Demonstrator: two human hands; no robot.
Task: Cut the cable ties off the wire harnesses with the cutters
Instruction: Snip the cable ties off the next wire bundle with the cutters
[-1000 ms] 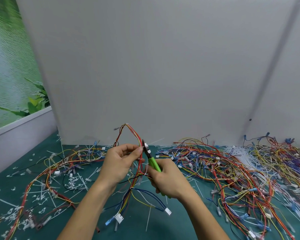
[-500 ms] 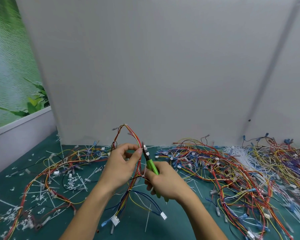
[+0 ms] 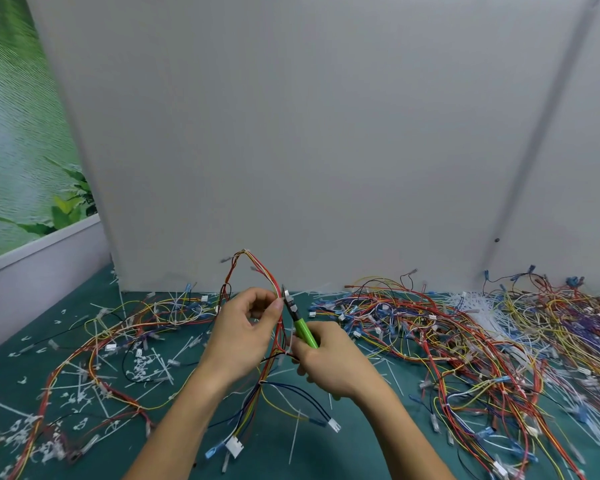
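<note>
A wire harness [image 3: 257, 268] of red, yellow and orange wires arches up above the green table [image 3: 347, 441]. My left hand [image 3: 243, 332] pinches its right strand between thumb and fingertips, just below the arch. My right hand [image 3: 329, 358] grips green-handled cutters [image 3: 303, 329], whose dark jaws point up and meet the strand at my left fingertips. The harness's lower ends hang toward me with white connectors [image 3: 234, 446] and a blue terminal.
A big tangle of coloured harnesses [image 3: 465, 341] covers the table's right side. Another harness [image 3: 101, 344] loops on the left among several cut white ties [image 3: 146, 367]. A grey panel [image 3: 309, 133] stands right behind the table.
Both hands and the harness have shifted slightly left and up. The cutter jaws have closed in on the strand at my left fingertips.
</note>
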